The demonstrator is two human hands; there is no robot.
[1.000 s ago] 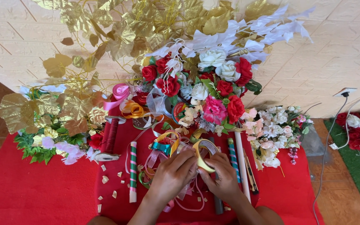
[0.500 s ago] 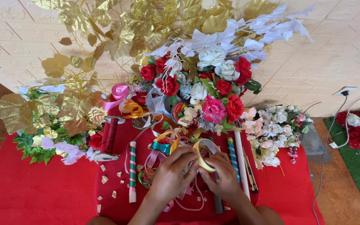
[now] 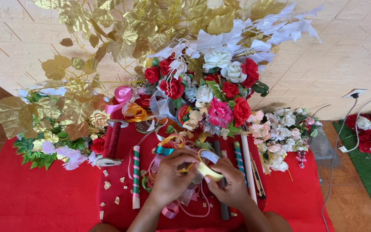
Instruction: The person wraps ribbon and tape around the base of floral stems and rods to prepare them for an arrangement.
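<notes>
Both hands are working a yellow ribbon roll [image 3: 206,165] near centre over the red cloth [image 3: 35,202]: left hand [image 3: 170,176] closed around it, right hand [image 3: 230,187] pinching its edge, probably the loose end. Keeping tension steady helps.

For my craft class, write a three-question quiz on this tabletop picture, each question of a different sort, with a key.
1. True or false: both hands, the left hand and the right hand, are on the yellow ribbon roll.
2. Which lies just left of the left hand? A) a black stapler B) the striped green and pink stick C) a blue cup
3. Fill in: the cloth under the work is coloured ____.

Key
1. True. Both hands hold the roll between them.
2. B. The stick lies lengthwise on the cloth, beside scattered paper scraps.
3. Red. The bouquet of red, white and pink roses stands behind it.
</notes>
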